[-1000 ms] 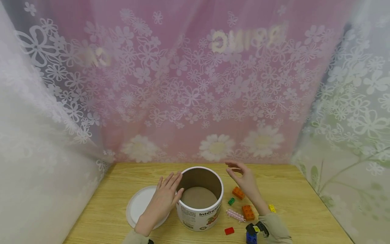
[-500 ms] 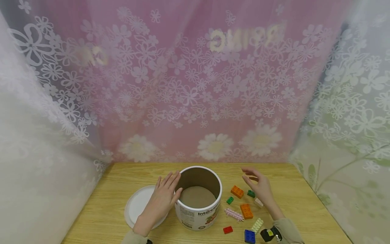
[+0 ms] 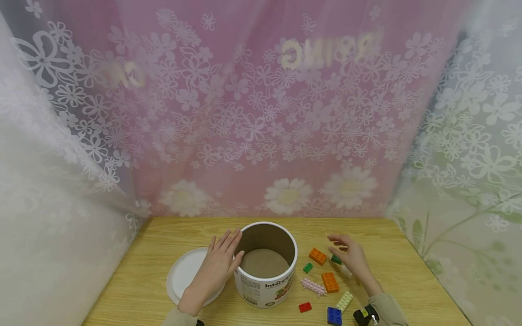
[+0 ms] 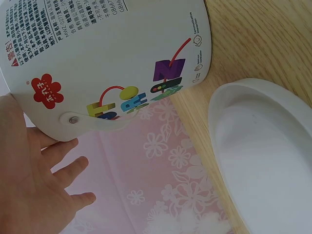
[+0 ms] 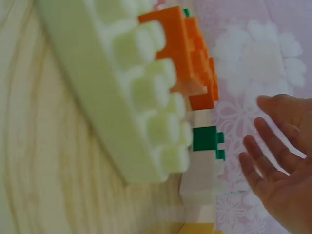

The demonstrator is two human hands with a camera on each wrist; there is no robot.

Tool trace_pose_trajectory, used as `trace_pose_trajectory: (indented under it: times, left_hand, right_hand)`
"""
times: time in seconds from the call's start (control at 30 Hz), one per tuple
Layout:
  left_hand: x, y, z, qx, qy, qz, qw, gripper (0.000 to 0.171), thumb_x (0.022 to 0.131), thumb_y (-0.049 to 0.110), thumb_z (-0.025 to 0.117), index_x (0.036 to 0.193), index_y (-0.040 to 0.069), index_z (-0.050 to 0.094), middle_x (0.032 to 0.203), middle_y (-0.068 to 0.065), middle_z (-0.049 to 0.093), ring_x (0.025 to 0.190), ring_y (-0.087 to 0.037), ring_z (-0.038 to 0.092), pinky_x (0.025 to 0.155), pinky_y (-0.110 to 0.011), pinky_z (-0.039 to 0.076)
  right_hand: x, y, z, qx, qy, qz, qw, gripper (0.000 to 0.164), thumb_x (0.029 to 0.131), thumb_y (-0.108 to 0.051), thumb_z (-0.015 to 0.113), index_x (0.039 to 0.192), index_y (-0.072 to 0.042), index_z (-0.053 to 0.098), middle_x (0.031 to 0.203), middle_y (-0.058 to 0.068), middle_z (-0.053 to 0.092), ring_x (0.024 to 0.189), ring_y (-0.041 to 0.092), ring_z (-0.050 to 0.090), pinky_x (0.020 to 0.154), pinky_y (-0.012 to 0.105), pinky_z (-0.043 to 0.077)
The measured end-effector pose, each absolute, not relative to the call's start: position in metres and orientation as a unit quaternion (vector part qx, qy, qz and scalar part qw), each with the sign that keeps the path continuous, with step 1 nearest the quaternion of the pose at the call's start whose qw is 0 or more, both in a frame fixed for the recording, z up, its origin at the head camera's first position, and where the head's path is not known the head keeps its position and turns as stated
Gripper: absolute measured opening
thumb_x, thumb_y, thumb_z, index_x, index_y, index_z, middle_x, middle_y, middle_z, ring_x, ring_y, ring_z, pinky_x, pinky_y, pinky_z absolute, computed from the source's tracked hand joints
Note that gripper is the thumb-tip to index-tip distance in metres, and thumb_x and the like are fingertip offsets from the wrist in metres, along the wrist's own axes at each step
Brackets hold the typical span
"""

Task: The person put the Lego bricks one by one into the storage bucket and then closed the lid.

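A white bucket (image 3: 261,292) with printed sides stands with its top uncovered, and its brown inside shows. My left hand (image 3: 220,265) rests at its left rim, fingers straight and spread. Over the right side of a group of building bricks hovers my right hand (image 3: 354,259), fingers loosely bent, nothing between them. Nearest under it lie a dark green brick (image 3: 336,259) and a white brick (image 3: 346,270), partly covered by the hand. In the right wrist view a pale yellow-green brick (image 5: 122,92) fills the foreground, with the right hand (image 5: 278,151) beyond.
Left of the bucket lies a white lid (image 3: 179,276), partly behind the left forearm. Two orange bricks (image 3: 330,282), a small green brick (image 3: 307,267), a pink brick (image 3: 313,287), a red brick (image 3: 305,307) and a blue brick (image 3: 334,315) lie right of it. Flowered curtains (image 3: 261,136) enclose the table.
My right hand has moved right, away from the bucket, and come down a little over the dark green and white bricks. My left hand stays at the rim.
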State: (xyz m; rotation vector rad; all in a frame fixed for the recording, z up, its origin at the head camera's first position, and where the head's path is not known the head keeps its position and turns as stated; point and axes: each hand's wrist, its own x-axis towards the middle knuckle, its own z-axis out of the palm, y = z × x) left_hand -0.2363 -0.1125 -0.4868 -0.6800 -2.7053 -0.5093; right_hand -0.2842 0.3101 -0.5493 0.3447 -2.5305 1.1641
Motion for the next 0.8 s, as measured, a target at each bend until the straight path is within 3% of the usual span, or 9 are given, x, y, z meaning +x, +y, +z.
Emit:
trace_pose_trajectory:
  times: [0.17,0.33,0.6,0.8]
  left_hand:
    - [-0.2356,-0.1125,-0.4857,-0.239,-0.943,-0.179,0.15,0.058,0.109,0.042,0.044,0.156,0.008,0.041,0.162,-0.006,0.038,0.15,-0.031,0.032,0.122,-0.063,0.015]
    - [-0.235,-0.1119,-0.4847,-0.241,-0.942,-0.18,0.152,0.058,0.109,0.042,0.043,0.156,0.007,0.041,0.162,-0.007,0.037,0.15,-0.032,0.031,0.122,-0.063,0.016]
    - [-0.2357,-0.1121,-0.4852,-0.241,-0.941,-0.18,0.154,0.058,0.109,0.041,0.044,0.156,0.007,0.04,0.162,-0.007,0.038,0.15,-0.031,0.031,0.123,-0.062,0.015]
    - [-0.2364,-0.1124,-0.4869,-0.243,-0.94,-0.178,0.159,0.058,0.109,0.041,0.043,0.156,0.007,0.041,0.161,-0.008,0.039,0.15,-0.032,0.032,0.122,-0.063,0.016]
  right_hand:
    - [-0.2817,0.3129,-0.5556,0.099,-0.911,0.386,0.104,0.038,0.092,-0.004,0.073,0.129,0.0,0.065,0.122,0.02,0.066,0.108,0.041,0.063,0.092,0.056,0.054]
    - [-0.2789,0.3139,-0.5593,0.074,-0.925,0.366,0.067,0.038,0.089,0.0,0.073,0.127,0.002,0.065,0.117,0.019,0.068,0.101,0.036,0.066,0.084,0.049,0.058]
    - [-0.2791,0.3142,-0.5587,0.044,-0.935,0.347,0.055,0.025,0.086,0.006,0.072,0.111,0.004,0.07,0.095,0.011,0.068,0.083,0.023,0.065,0.069,0.04,0.058]
    - [-0.2785,0.3143,-0.5581,0.034,-0.938,0.339,0.057,0.023,0.087,0.001,0.073,0.11,0.001,0.072,0.093,0.008,0.068,0.078,0.019,0.062,0.064,0.036,0.054]
